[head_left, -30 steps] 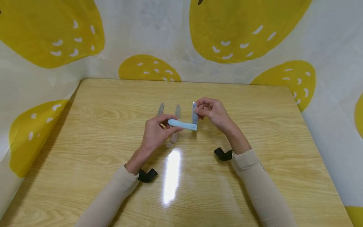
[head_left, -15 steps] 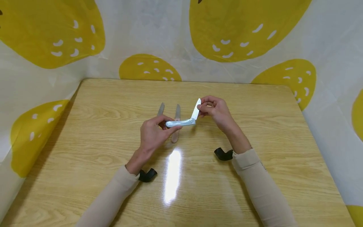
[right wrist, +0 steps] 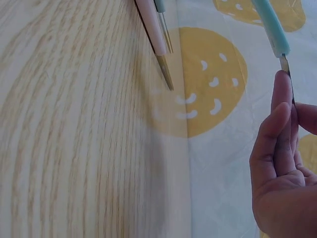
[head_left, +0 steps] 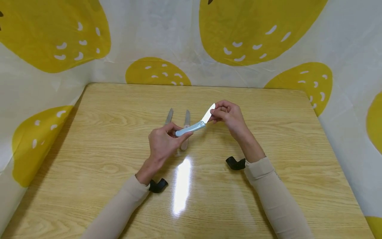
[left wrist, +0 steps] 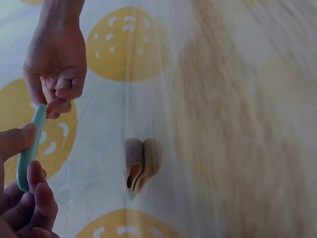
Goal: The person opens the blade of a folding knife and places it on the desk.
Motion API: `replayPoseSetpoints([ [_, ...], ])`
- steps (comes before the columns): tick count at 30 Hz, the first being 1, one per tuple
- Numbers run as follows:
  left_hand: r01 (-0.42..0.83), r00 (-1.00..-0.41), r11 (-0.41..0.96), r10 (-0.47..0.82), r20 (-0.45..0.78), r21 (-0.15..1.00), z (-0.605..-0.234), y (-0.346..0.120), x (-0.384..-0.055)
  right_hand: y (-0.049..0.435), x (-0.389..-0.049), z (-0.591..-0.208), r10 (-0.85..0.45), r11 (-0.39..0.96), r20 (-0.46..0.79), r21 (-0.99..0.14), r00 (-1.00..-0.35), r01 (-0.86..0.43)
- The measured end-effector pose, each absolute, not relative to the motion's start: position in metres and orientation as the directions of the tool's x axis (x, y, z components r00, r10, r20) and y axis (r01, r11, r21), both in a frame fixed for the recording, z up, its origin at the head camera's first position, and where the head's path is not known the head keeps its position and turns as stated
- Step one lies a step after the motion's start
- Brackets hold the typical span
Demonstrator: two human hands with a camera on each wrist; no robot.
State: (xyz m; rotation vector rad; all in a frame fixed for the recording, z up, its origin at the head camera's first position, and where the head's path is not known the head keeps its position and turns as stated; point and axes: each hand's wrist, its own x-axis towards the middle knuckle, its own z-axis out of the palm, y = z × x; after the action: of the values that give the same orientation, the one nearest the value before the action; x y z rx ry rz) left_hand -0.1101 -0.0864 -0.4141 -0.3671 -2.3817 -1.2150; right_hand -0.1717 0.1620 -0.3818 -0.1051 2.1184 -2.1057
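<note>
A folding knife with a light blue handle (head_left: 189, 128) is held above the table between both hands. My left hand (head_left: 161, 142) pinches the handle near its rear end, thumb on one side and fingers on the other. With thumb and fingers, my right hand (head_left: 231, 117) pinches the blade (head_left: 207, 114) toward its tip. The blade stands swung out, at a wide angle to the handle. In the right wrist view the blue-green handle (right wrist: 273, 29) meets the thin blade edge-on. Beneath lies a pink-handled knife (head_left: 184, 145), its middle partly covered by the held knife and left hand.
Another knife's blade (head_left: 169, 116) shows left of the pink one, its handle hidden by the left hand. The wooden table (head_left: 268, 132) ends at a fabric backdrop (head_left: 167, 39) with yellow fruit shapes. Black curved pieces (head_left: 235, 163) stick out at both wrists.
The blade has swung outward from about a right angle to nearly in line with the handle. The right hand moved slightly right with it; the handle's pivot end tilted up.
</note>
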Motion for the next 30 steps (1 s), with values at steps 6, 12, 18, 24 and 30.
replayPoseSetpoints([
  [6,0.432,-0.853,0.575,0.011,0.521,0.695,-0.414,-0.085,-0.109,0.164,-0.171,-0.382,-0.167,-0.019,-0.066,-0.997,-0.984,0.070],
  [12,0.412,-0.859,0.570,-0.018,0.512,0.711,-0.413,-0.081,-0.108,0.164,-0.170,-0.380,-0.166,-0.057,-0.066,-0.995,-0.984,0.076],
  [18,0.404,-0.868,0.564,-0.012,0.497,0.720,-0.410,-0.073,-0.105,0.165,-0.171,-0.379,-0.146,-0.062,-0.080,-0.994,-0.986,0.090],
  [24,0.393,-0.893,0.597,0.066,0.446,0.700,-0.411,-0.070,-0.103,0.166,-0.173,-0.379,-0.160,-0.054,-0.112,-0.991,-0.981,0.122],
  [30,0.370,-0.924,0.611,0.164,0.346,0.699,-0.409,-0.066,-0.101,0.168,-0.179,-0.383,-0.147,-0.030,-0.089,-0.995,-0.985,0.094],
])
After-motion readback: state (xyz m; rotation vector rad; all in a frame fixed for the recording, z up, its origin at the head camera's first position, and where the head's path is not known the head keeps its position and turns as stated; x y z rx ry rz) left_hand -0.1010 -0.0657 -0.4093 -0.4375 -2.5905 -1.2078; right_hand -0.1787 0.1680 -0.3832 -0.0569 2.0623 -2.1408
